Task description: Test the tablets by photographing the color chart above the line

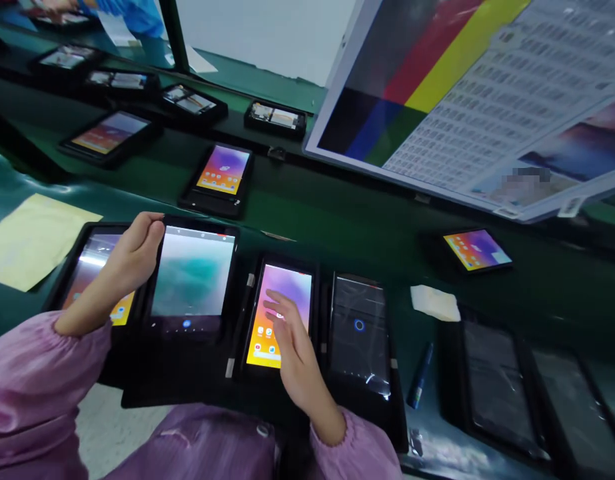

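My left hand (134, 257) has its fingers closed on the upper left corner of a tablet (194, 270), whose screen shows a blurry grey-green picture like a camera app. Behind that hand lies another lit tablet (90, 257), partly covered by my forearm. My right hand (297, 353), fingers stretched out and apart, is over a phone-like device (292, 283) with a purple and orange home screen. Whether a fingertip touches the glass I cannot tell. To its right, a dark-screened device (360, 347) displays a small blue ring.
Several opened devices (276, 119) with bare insides line the back ledge. More lit devices (222, 170) sit mid-bench. A yellow paper (34, 240) lies left; a blue pen (421, 375), folded white cloth (436, 303) and dark tablets (500, 380) lie right. A large printed chart (437, 100) leans behind.
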### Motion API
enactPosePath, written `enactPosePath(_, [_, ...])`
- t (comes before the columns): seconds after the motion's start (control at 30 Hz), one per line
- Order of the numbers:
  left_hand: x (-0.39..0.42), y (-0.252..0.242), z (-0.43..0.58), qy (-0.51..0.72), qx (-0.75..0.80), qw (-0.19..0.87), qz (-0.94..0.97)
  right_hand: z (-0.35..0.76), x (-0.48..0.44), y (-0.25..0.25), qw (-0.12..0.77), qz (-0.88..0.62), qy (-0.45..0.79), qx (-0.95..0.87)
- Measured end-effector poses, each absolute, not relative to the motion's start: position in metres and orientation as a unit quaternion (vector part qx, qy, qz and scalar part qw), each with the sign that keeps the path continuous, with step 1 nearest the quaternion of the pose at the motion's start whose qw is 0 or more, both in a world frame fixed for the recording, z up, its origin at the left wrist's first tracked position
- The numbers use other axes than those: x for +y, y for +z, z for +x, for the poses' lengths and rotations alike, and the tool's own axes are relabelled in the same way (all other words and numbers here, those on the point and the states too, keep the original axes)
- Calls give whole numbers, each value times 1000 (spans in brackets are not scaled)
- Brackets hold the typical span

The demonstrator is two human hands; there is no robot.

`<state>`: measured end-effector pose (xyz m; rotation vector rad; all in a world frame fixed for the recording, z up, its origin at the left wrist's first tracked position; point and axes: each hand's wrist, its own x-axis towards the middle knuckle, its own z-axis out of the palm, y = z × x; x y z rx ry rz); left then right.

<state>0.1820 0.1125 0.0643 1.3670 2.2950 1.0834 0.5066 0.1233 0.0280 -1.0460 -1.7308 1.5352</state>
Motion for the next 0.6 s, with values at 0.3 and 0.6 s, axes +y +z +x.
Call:
enactPosePath(0.3, [99, 158, 247, 483, 733, 52, 477, 468, 121, 34, 319, -418, 632, -570])
enactPosePath(0.6, [78, 149, 333, 494, 556, 226, 629, 532, 122, 85, 630, -432, 359, -537])
